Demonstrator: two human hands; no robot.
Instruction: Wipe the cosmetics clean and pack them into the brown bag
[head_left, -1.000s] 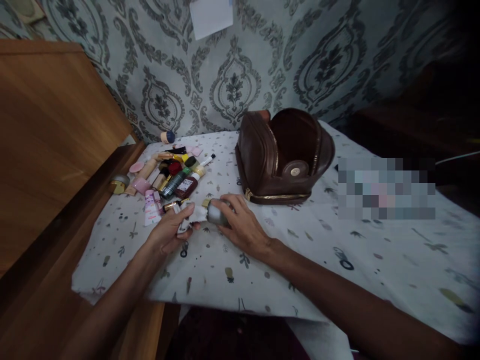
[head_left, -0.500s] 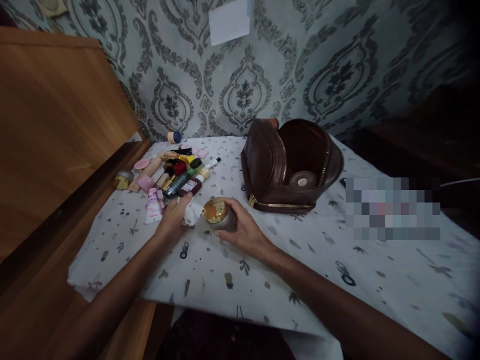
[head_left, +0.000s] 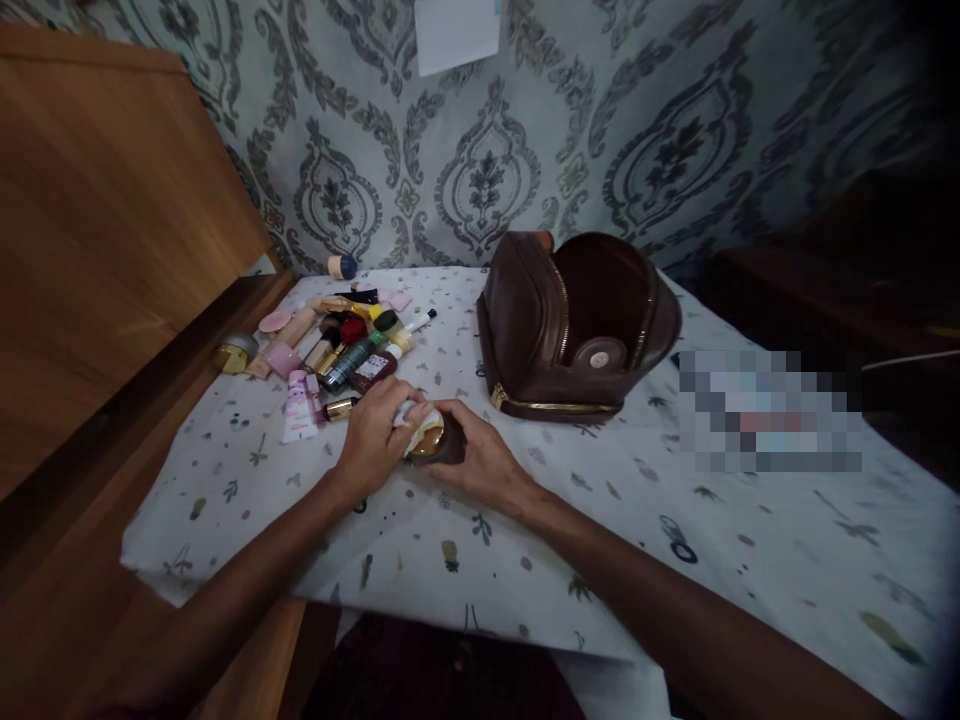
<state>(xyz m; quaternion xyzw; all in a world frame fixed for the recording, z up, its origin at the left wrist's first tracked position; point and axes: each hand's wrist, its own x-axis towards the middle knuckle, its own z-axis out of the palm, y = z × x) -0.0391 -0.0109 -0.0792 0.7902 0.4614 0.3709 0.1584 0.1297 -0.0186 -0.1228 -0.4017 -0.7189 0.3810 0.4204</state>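
Note:
My right hand [head_left: 484,460] is wrapped round a cosmetic jar [head_left: 430,440] with a shiny gold lid, tilted a little above the cloth. My left hand [head_left: 379,430] is closed on a crumpled white wipe [head_left: 410,420], pressing it on the near-left part of the lid. Part of the lid is hidden under the wipe and fingers. Just left of that hand lie a small gold-and-black tube [head_left: 340,409] and a pink-and-white squeeze tube [head_left: 301,408]. Behind it is a dark red bottle [head_left: 373,371] with a label.
An unzipped brown leather bag [head_left: 525,330] stands at the back right. Several cosmetics are heaped at the left, with another gold-lidded jar [head_left: 234,354] by the wooden cabinet [head_left: 112,210]. A patterned cloth [head_left: 480,580] covers the table; a blurred patch lies far right.
My left hand has moved right with the wipe, from beside the jar onto its lid. The small gold-and-black tube has come into view. The whole scene has shifted slightly up and left.

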